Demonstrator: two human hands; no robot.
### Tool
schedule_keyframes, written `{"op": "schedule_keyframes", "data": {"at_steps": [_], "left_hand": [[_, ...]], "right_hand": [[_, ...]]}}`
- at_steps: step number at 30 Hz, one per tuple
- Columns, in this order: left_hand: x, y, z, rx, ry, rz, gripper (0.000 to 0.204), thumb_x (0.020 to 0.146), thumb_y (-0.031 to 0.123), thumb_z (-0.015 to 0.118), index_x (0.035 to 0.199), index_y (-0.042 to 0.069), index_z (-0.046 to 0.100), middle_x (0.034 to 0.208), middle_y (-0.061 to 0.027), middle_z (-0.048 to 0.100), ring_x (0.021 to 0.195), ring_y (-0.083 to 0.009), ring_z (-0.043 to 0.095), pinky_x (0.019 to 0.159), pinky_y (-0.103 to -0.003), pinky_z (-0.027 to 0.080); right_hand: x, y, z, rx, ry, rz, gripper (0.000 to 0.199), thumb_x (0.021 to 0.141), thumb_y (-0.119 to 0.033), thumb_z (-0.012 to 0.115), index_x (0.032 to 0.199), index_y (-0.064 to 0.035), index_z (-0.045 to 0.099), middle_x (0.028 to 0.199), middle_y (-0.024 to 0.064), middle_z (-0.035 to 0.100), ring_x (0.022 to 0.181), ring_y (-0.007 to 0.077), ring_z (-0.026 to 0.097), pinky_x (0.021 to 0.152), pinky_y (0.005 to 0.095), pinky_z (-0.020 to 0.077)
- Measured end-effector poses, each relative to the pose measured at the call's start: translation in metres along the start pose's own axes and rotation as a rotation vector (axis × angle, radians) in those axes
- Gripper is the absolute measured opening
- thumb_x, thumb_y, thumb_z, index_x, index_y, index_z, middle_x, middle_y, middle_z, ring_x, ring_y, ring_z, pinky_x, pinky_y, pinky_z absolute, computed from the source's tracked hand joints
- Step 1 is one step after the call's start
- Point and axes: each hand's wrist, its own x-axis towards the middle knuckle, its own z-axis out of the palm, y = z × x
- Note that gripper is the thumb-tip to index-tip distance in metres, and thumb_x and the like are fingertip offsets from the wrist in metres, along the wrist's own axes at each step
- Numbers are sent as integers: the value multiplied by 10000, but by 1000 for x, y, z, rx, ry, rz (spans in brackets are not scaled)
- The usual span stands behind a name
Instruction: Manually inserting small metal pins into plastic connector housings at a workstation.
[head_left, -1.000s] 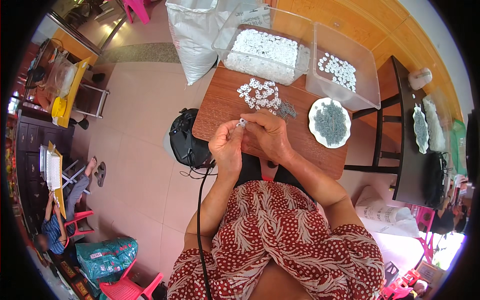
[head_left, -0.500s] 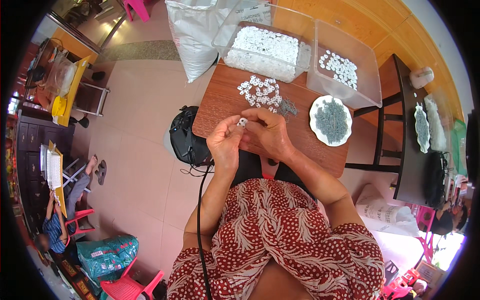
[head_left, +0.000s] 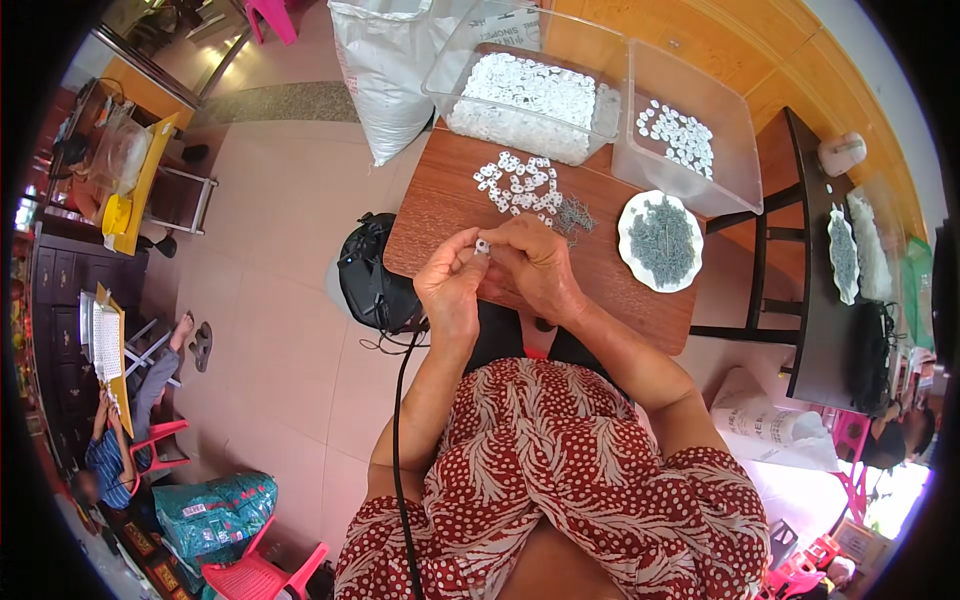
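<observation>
Above the near edge of the brown table (head_left: 425, 215), both hands meet at a small white plastic piece with dark holes (head_left: 482, 246). My left hand (head_left: 449, 285) pinches it between thumb and fingertips. My right hand (head_left: 540, 267) presses close on its right side with fingers closed; whatever those fingertips hold is hidden. Just beyond my hands lie a loose group of similar white pieces (head_left: 515, 183) and a small heap of thin grey metal pins (head_left: 574, 214). To the right, more grey pins (head_left: 662, 245) fill a white scalloped plate (head_left: 629, 220).
A clear plastic bin (head_left: 610, 120) heaped with white pieces stands at the table's back, beside a second bin (head_left: 740, 180) with fewer pieces. A white sack (head_left: 385, 90) and a black bag (head_left: 375, 275) flank the left side. A cable (head_left: 400, 440) hangs by my left arm. Another person (head_left: 105, 455) sits far left.
The white piece has turned a little between my fingertips, and my right fingers have shifted slightly over it. Everything on the table stays where it was.
</observation>
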Motion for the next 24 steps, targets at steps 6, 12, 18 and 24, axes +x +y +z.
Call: {"op": "schedule_keyframes", "data": {"at_steps": [6,12,18,24], "left_hand": [[3,-6,-2,1,2,42,286,803,-130,505,1081,-87,560,842,-49,600,708,-66,549,641,-179,454],[2,-6,-2,14,-11,29,300,795,-137,513,1089,-91,556,825,-34,591,696,-55,535,633,-172,444],[4,-7,-3,47,-17,48,297,799,-121,526,1092,-84,556,787,-27,589,661,-45,533,584,-163,437],[6,-5,-3,87,-39,-4,283,804,-73,515,1085,-91,547,751,-93,616,603,-151,615,496,-231,499]], "right_hand": [[1,-2,2,64,6,193,192,698,49,620,872,-30,647,772,76,579,699,201,551,623,299,452],[7,-4,-7,-50,-91,114,184,687,46,623,858,-18,644,740,86,573,697,226,558,626,306,456],[9,-6,-6,-62,-83,86,150,689,38,627,831,-9,641,760,101,598,705,232,570,627,312,458],[10,-2,-9,61,-107,251,124,693,29,635,813,0,623,761,101,599,705,228,574,633,325,460]]}}
